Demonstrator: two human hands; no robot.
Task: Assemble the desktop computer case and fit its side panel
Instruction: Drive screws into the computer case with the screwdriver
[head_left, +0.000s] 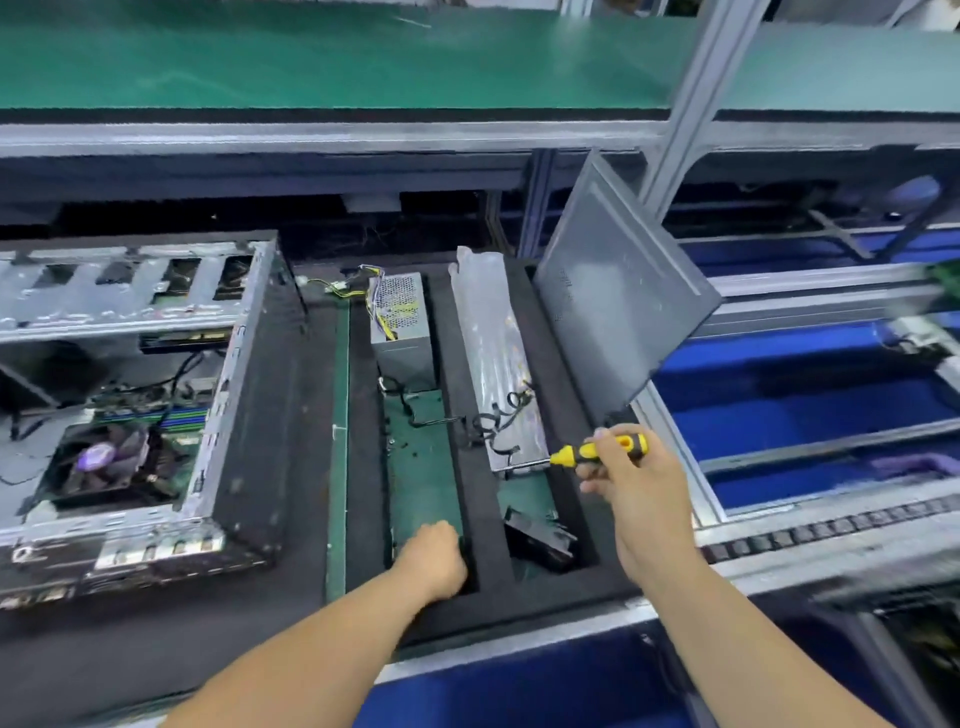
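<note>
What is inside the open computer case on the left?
Inside the computer case: a motherboard with a cooler fan and black cables. The top frame hides the far end.

1. The right hand grips a yellow-and-black screwdriver.
2. The left hand reaches into the black foam tray.
3. The open computer case lies left; the grey side panel leans upright behind.

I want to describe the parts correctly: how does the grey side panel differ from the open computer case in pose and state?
The side panel stands tilted on its edge at the right, leaning back; the computer case lies flat at the left. The panel is a bare, closed sheet; the case is open, with fan and cables showing. Both are grey metal, and neither hand touches them.
</note>
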